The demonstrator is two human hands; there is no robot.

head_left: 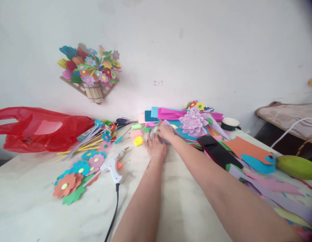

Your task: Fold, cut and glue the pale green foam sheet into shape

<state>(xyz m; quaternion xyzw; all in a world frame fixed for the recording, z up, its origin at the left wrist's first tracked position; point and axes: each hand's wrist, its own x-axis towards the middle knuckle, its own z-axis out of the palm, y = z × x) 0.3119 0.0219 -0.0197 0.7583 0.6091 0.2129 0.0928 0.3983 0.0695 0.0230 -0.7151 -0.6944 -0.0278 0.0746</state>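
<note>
My left hand (155, 147) rests at the middle of the table, its fingers spread forward, beside a yellow packet (138, 140). Just past it, my right hand (166, 132) reaches in from the right with its fingers drawn together. Something pale lies at those fingertips, too small and blurred to name. Around the hands are a peach packet (136, 133), a light green packet (136, 126), a darker green piece (146, 129) and a pink piece (150, 124). To the right of my right hand sits a large lilac paper flower (194, 122) on coloured sheets.
A white glue gun (112, 169) and cut paper flowers (66, 185) lie on the left, before a red plastic bag (42, 129). On the right are a phone (218, 151), an orange sheet (246, 150), paper scraps and a green fruit (297, 167). A flower decoration (94, 92) hangs on the wall.
</note>
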